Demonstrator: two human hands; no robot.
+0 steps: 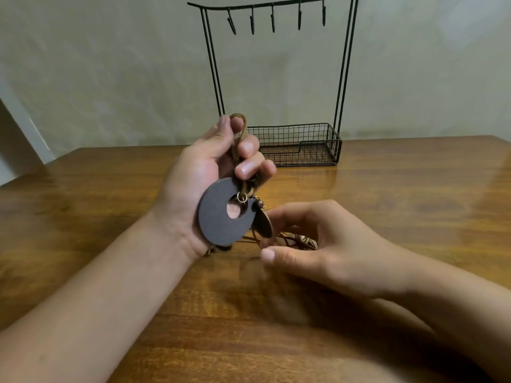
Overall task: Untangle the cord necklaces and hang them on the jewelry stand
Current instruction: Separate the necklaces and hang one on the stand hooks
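While the left hand [199,172] is being held up above the desk [401,217] with the palm turned toward the camera, a brown cord [242,134] is being gripped by its curled fingers, and a loop of this cord is being shown above the fingertips. A dark round pendant [221,217] with an off-centre hole is being hung from the cord by a small metal ring [242,197], and it is lying against the lower part of the left palm. A second, smaller oval pendant [264,226] is being seen just behind the edge of the round one. The right hand [326,244] is being kept lower, near the desk, with its fingers and thumb curved around a tangle of thin cords [301,240]; whether these are really being pinched cannot be told. The black wire jewelry stand [343,78] is being kept at the back of the desk, well apart from the hands, with its hooks [273,22] hanging from the top bar and a mesh basket [298,134] at its foot. A pale wall [110,78] is being seen behind it.
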